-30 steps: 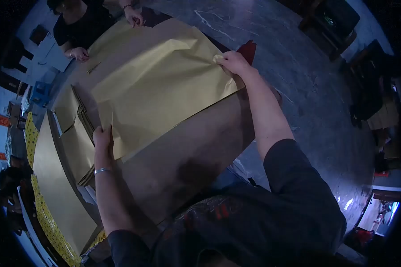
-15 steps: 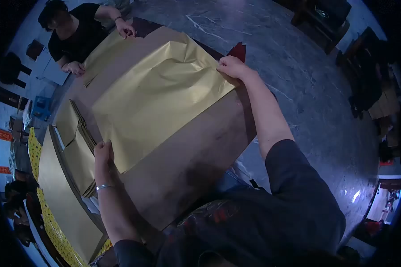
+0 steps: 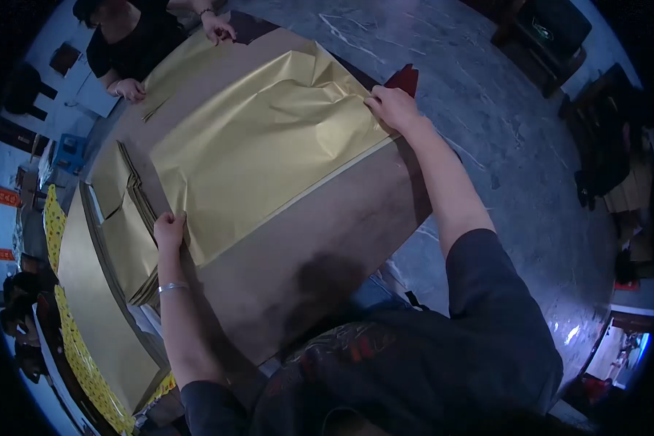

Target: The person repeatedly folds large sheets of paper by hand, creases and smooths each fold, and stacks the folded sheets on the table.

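Note:
A large sheet of gold paper (image 3: 258, 156) spreads over the brown tabletop (image 3: 269, 291), creased toward its far right corner. At its near left corner, my left hand (image 3: 170, 231) is closed, pinching the edge. My right hand (image 3: 394, 109) grips the right edge, fingers curled over it. Along the near side a pale strip shows under the sheet's edge. Just left of my left hand lies a stack of folded gold paper (image 3: 127, 243).
Across the table a person in black (image 3: 134, 43) rests both hands by another gold sheet (image 3: 178, 69). Yellow patterned wrapping (image 3: 87, 363) hangs along the left side. A blue stool (image 3: 70, 152) stands beyond. Dark red material (image 3: 403, 78) pokes out past the right edge.
Both my hands and the gold sheet appear slightly higher in view, as the whole scene has shifted. The sheet's near edge now shows a pale strip. My grip stays on both sides.

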`<act>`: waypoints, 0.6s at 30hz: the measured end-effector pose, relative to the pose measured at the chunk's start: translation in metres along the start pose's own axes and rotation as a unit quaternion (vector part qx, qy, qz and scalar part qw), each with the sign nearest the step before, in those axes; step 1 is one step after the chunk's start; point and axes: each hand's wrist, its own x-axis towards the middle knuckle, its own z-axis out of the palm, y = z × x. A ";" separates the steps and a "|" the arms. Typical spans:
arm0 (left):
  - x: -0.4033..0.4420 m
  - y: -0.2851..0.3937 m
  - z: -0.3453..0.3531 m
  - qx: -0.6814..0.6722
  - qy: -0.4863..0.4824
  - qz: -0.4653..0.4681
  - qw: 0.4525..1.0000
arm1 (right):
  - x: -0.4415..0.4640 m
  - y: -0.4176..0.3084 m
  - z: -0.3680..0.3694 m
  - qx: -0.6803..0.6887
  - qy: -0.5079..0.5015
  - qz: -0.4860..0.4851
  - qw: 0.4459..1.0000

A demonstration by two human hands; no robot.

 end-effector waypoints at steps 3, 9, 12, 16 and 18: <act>-0.015 0.025 -0.012 -0.002 -0.009 0.009 1.000 | 0.002 0.003 0.001 -0.019 -0.006 -0.013 1.000; -0.021 0.033 -0.020 0.024 -0.020 0.031 0.999 | 0.002 0.006 0.001 -0.039 0.008 -0.052 0.998; -0.005 0.000 -0.004 -0.018 -0.034 0.014 0.999 | -0.002 0.003 -0.002 -0.040 -0.001 -0.037 0.999; -0.025 0.034 -0.020 0.012 -0.030 0.008 0.999 | 0.004 0.009 0.003 -0.053 -0.001 -0.043 0.998; -0.017 0.017 -0.011 -0.061 -0.053 -0.016 0.997 | 0.003 0.012 0.005 -0.023 0.018 -0.066 0.997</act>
